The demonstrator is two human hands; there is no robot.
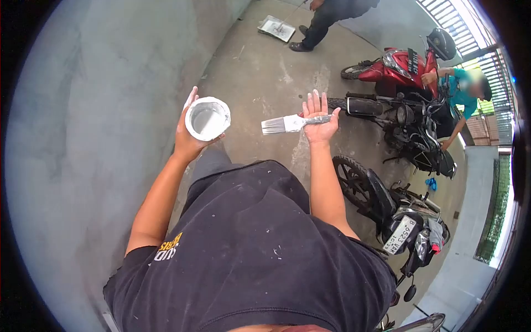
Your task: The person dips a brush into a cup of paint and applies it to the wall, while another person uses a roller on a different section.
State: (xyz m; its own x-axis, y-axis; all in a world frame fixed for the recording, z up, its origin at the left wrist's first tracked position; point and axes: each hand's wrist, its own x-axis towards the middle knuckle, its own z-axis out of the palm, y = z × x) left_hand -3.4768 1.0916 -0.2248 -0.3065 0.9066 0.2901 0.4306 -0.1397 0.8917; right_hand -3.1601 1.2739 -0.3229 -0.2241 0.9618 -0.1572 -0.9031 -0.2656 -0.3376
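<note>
My left hand (189,138) is wrapped round the side of a round white paint pot (208,119), whose open top faces up and shows whitish paint inside. In my right hand (319,124), palm up with the fingers stretched out, a paintbrush (293,124) lies across the palm under the thumb. The brush's bristles point left, toward the pot, and are coated whitish; its handle is smeared grey. A gap of floor separates brush and pot.
A grey wall (110,110) rises close on the left. Ahead, a person in dark trousers (326,22) stands by a paint tray (276,29). At right are a red motorbike (381,72), black motorbikes (409,221) and a person in a teal shirt (462,97).
</note>
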